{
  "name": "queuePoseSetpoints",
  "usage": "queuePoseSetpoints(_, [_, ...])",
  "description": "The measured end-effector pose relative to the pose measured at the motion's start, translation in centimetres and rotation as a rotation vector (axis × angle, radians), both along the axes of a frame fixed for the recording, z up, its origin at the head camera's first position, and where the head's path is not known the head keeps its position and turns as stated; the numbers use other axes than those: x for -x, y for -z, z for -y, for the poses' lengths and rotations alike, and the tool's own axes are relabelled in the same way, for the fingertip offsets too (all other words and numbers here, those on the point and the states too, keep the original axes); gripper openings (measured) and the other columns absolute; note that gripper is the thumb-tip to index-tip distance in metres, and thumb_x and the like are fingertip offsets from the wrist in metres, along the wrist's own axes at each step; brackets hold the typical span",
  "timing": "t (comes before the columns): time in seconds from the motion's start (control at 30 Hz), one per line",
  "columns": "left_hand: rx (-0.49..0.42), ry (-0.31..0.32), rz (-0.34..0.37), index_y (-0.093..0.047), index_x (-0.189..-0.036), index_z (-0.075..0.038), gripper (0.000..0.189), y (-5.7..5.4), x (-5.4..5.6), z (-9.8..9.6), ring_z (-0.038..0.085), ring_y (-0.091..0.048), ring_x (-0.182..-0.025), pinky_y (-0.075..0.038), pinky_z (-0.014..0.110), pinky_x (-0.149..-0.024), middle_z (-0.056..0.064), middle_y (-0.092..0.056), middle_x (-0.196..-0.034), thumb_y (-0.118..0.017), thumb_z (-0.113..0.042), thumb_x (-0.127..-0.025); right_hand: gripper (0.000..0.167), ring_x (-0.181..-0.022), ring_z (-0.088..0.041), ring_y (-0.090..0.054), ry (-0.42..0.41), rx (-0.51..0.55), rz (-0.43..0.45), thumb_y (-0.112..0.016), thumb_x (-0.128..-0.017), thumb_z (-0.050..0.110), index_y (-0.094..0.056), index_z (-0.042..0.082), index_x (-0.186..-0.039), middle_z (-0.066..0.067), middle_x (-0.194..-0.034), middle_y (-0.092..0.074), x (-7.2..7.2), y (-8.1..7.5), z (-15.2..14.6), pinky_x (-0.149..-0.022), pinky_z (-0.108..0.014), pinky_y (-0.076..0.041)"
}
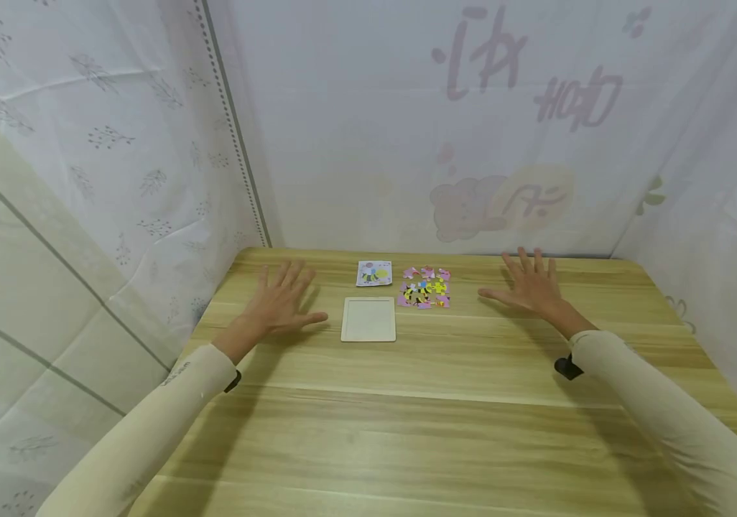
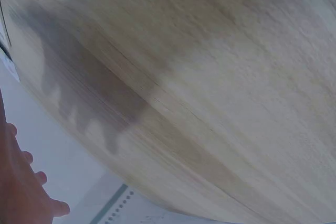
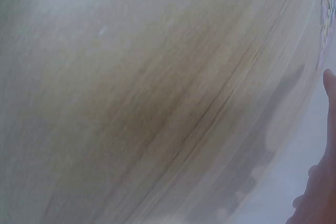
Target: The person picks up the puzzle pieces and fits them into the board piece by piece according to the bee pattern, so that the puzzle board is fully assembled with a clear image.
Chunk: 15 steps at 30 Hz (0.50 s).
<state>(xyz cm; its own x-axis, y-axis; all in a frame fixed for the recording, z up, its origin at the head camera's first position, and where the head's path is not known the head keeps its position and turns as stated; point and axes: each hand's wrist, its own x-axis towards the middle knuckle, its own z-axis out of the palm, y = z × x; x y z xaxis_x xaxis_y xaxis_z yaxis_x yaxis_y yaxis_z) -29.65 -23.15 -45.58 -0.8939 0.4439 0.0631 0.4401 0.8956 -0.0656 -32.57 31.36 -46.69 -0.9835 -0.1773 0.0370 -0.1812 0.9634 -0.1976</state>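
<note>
With fingers spread and nothing held, my left hand [image 1: 280, 305] hovers over the table, left of a pale square tray [image 1: 369, 320]. My right hand [image 1: 532, 287] is likewise spread and holds nothing, to the right of several jigsaw puzzle pieces [image 1: 425, 289] in pink, yellow and black. Behind the tray lies a small picture card [image 1: 374, 273] with a bee-like figure. Only part of the left hand [image 2: 23, 182] shows in the left wrist view, above its shadow. In the right wrist view, the right hand [image 3: 320, 182] appears at the edge.
The wood-grain table [image 1: 394, 445] stretches toward me under both arms. Printed white curtains [image 1: 355, 129] hang behind it and at both sides. A black wrist strap [image 1: 567, 368] shows at the right cuff.
</note>
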Motion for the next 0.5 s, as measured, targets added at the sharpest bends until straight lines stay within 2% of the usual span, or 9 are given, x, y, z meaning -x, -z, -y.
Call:
queuePoseSetpoints(0.3, [-0.021, 0.052, -0.003, -0.030, -0.164, -0.011, 0.103, 0.1, -0.4, -1.4, 0.045, -0.016, -0.156, -0.012, 0.076, -0.117, 0.019, -0.020, -0.171, -0.054, -0.079, -0.090, 0.114, -0.153, -0.056, 0.006, -0.005, -0.010, 0.020, -0.058, -0.087, 0.080, -0.017, 0.011, -0.167, -0.027, -0.171, -0.005, -0.1, -0.1, 1.1, -0.117, -0.074, 0.010])
queuePoseSetpoints(0.5, [-0.029, 0.082, 0.027, -0.029, -0.165, -0.010, 0.103, 0.4, -0.7, -2.1, 0.045, -0.017, -0.156, -0.013, 0.077, -0.117, 0.020, -0.020, -0.170, -0.055, -0.077, -0.091, 0.113, -0.153, -0.057, 0.002, -0.017, -0.008, 0.005, -0.059, -0.086, 0.079, -0.021, 0.009, -0.166, -0.027, -0.170, -0.007, 0.1, -0.1, 2.0, -0.118, -0.074, 0.006])
